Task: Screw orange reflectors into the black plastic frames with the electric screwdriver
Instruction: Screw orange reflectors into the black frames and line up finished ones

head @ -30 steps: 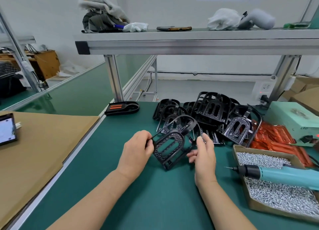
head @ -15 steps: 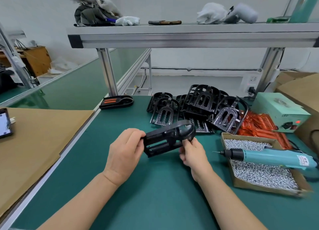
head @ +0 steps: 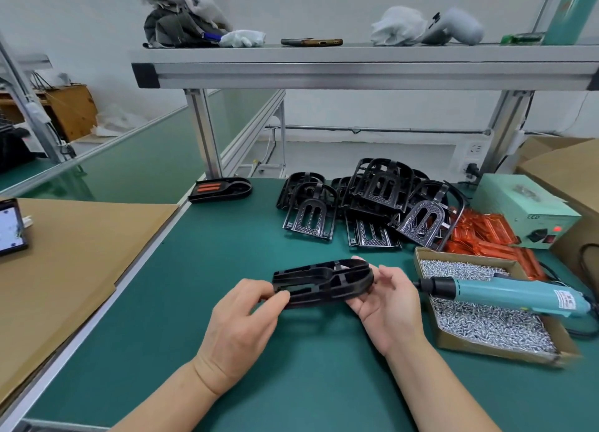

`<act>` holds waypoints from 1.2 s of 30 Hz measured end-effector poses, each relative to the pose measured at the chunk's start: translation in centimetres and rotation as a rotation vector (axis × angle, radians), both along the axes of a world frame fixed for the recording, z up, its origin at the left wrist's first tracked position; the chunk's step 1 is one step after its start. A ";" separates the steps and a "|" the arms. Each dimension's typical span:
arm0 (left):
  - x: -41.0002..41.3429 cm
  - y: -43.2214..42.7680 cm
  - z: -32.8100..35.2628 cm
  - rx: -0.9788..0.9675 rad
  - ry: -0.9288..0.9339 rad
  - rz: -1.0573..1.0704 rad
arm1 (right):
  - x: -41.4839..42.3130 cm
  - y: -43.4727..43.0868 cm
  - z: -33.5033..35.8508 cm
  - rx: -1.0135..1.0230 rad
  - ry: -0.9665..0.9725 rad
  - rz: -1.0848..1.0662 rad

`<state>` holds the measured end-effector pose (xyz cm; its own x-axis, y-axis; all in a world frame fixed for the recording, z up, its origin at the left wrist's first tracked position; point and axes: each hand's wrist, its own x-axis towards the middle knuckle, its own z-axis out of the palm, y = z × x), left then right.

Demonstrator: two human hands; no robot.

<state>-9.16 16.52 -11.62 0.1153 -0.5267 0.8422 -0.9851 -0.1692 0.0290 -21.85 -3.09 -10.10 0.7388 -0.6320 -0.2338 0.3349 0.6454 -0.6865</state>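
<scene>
Both hands grasp one ribbed, rounded black plastic frame (head: 322,282): left hand (head: 241,323) pinching its square end, right hand (head: 387,305) cradling its curved end with curled fingers.

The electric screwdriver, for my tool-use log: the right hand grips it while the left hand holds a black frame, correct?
Not quite. In the head view the electric screwdriver lies on the box of screws, held by no hand. The right hand holds the rounded end of the black frame, which the left hand grips at the other end.
</scene>
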 end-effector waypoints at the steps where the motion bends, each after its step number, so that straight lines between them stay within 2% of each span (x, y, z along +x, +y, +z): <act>1: -0.1 0.1 -0.2 0.016 -0.008 -0.013 | -0.1 -0.1 0.0 -0.008 0.011 0.025; 5: 0.1 0.6 -0.7 0.114 0.022 -0.060 | 0.0 0.5 0.0 -0.182 0.134 0.080; 9: 0.3 0.8 -0.8 0.221 0.062 -0.108 | 0.1 1.4 -0.1 -0.272 0.225 0.022; 12: -0.1 0.7 -0.4 0.359 0.208 -0.084 | 0.1 1.9 0.0 -0.347 0.283 -0.024; 17: 0.2 0.2 -0.3 0.646 0.571 -0.096 | -0.7 2.5 0.0 -0.517 0.450 -0.037; 21: 0.7 -0.2 -0.3 0.657 0.729 -0.156 | -1.6 3.1 -0.2 -0.788 0.627 -0.070; 25: 1.1 -0.3 -0.2 0.678 0.723 -0.202 | -2.1 4.5 -0.9 -1.146 0.739 -0.159; 30: 1.3 -0.9 -0.1 0.727 0.704 -0.224 | -2.3 5.2 -0.4 -1.474 0.613 -0.372; 33: 1.3 -1.0 -0.3 0.719 0.683 -0.220 | -2.7 3.5 0.8 -1.519 0.500 -0.465; 36: 1.3 -1.0 -0.4 0.721 0.658 -0.201 | -3.1 0.4 2.9 -1.437 0.553 -0.498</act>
